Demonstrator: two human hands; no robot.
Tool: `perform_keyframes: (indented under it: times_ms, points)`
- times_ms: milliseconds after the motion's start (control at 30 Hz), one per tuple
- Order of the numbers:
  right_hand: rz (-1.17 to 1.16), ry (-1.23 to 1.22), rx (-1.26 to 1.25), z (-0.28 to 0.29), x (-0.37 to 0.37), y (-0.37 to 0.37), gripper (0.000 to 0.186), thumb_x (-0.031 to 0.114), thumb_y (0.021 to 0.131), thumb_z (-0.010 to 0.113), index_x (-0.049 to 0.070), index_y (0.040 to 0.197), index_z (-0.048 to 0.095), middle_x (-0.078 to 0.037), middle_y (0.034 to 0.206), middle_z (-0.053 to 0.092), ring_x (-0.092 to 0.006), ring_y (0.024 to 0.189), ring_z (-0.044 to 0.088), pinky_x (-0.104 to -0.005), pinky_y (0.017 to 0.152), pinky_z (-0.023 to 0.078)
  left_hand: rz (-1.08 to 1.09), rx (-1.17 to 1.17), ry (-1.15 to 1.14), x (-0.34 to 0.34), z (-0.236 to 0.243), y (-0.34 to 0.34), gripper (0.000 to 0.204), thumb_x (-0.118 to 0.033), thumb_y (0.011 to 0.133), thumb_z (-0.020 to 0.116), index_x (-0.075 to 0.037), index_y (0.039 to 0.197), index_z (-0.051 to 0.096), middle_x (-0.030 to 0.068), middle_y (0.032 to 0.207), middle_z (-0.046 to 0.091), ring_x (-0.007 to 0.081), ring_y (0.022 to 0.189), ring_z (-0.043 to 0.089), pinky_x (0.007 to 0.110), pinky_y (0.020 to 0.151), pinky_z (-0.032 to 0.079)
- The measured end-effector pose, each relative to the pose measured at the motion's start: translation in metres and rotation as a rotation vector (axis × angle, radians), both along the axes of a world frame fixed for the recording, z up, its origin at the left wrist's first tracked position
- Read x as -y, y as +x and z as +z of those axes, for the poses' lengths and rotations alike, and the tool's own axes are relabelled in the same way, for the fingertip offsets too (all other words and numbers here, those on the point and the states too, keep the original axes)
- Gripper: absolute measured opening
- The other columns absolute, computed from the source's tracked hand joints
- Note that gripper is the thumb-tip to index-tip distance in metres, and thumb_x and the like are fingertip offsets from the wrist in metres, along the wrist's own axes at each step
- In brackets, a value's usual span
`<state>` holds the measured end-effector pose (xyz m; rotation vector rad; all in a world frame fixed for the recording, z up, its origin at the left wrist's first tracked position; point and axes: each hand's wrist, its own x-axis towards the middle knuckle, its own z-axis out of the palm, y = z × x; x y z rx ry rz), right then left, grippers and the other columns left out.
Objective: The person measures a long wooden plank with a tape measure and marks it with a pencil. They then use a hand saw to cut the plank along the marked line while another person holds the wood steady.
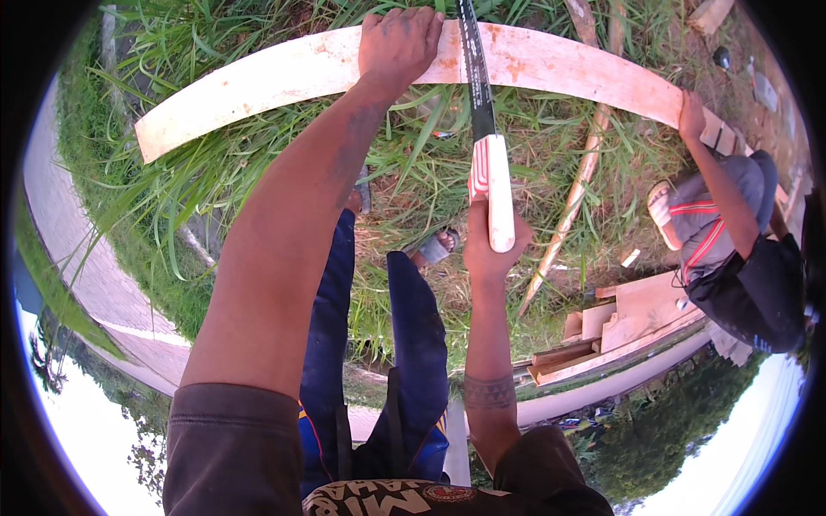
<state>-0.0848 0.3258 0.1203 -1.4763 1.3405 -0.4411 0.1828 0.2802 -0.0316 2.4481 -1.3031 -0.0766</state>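
A long pale wooden board (pixel 275 73) spans the upper part of the head view, looking bowed through the lens. My left hand (pixel 400 50) grips it left of the middle, its fingers closed at the far edge. With my right hand (pixel 477 245) I hold a handsaw by its white and red handle (pixel 499 193). The saw's dark, worn blade (pixel 477 82) crosses over the board, just right of my left hand. Whether its teeth touch the wood, I cannot tell. At the board's right end, another person's hand (pixel 691 116) holds it.
A co-worker (pixel 731 232) in dark clothes crouches at the right. Stacked wooden planks (pixel 637 314) lie near that person's feet. Tall grass (pixel 206 185) covers the ground beneath the board, and a thin pole (pixel 572 202) lies across it. A paved path (pixel 95 267) curves along the left.
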Motion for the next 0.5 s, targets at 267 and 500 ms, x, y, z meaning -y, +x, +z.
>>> perform_keyframes:
  times_ms: [267, 500]
  points:
    - [-0.003, -0.071, -0.101, 0.059, -0.046, -0.050, 0.011, -0.002, 0.091, 0.068, -0.009, 0.097, 0.074, -0.004, 0.068, 0.065, -0.0027, 0.061, 0.057, -0.0229, 0.053, 0.042, 0.027, 0.017, 0.075, -0.008, 0.001, -0.010, 0.032, -0.037, 0.110, 0.046, -0.013, 0.095, 0.062, 0.0016, 0.091, 0.073, 0.0233, 0.089, 0.068, 0.043, 0.080, 0.044]
    - [0.033, -0.038, -0.099, 0.031, -0.033, -0.038, 0.007, 0.000, 0.089, 0.072, -0.006, 0.086, 0.071, 0.000, 0.061, 0.060, -0.0029, 0.055, 0.053, -0.0238, 0.050, 0.040, -0.030, 0.010, -0.030, -0.003, 0.011, -0.004, 0.024, -0.027, 0.104, 0.052, -0.010, 0.093, 0.063, 0.0097, 0.092, 0.071, 0.0290, 0.092, 0.067, 0.047, 0.084, 0.046]
